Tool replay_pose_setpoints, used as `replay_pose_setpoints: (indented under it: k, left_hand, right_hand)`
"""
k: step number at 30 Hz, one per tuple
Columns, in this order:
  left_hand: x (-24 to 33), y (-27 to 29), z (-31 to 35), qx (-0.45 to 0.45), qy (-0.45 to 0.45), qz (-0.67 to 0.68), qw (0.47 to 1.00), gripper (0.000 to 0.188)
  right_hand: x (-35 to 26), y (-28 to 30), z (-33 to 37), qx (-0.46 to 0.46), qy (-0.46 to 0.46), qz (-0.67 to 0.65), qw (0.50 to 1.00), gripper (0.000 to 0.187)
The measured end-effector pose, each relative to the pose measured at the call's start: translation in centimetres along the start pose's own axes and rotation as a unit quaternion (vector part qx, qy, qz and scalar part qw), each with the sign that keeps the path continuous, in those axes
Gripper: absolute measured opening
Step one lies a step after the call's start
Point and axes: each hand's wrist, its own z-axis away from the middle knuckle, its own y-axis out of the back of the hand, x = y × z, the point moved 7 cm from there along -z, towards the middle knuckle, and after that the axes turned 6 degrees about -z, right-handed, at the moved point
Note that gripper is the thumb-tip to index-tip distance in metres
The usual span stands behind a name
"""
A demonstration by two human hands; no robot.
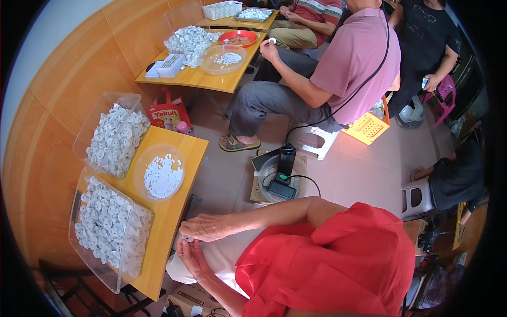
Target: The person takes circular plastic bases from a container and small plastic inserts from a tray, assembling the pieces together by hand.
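Note:
My right hand (pixel 205 227) and my left hand (pixel 193 258) meet at the edge of a yellow table (pixel 182 164), above my lap. Between their closed fingers is a small, pale round piece (pixel 187 238), mostly covered by the fingers. Beside them on the table, a shallow clear round tray (pixel 138 168) holds many tiny white pieces (pixel 162 177). Two clear plastic bins stand farther left: the nearer bin (pixel 138 211) and the farther bin (pixel 84 124) are both heaped with white round plastic parts (pixel 103 227).
A co-worker in a pink shirt (pixel 354 63) holds a small white piece at another yellow table (pixel 211 80). A power bank with cables (pixel 285 158) rests on a clear tub (pixel 269 195) on the floor. A red bag (pixel 168 113), white stool (pixel 320 142) and orange crate (pixel 368 128) stand around.

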Motion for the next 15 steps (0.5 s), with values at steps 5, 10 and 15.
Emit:
replay_pose_setpoints:
  k: [5,10,15]
  left_hand:
    - [-0.2,0.3,-0.1,0.009,0.003,-0.002,1.0,0.026]
    - [-0.2,-0.4,-0.1,0.008,0.007,-0.016,1.0,0.026]
    - [0.1,0.0,0.3,0.005,0.004,-0.026,1.0,0.025]
  right_hand:
    - [0.5,-0.4,-0.2,0.005,-0.006,-0.009,1.0,0.016]
    - [0.4,0.0,0.1,0.031,0.015,-0.01,0.999,0.016]
    - [0.6,-1.1,0.0,0.002,0.006,0.008,1.0,0.014]
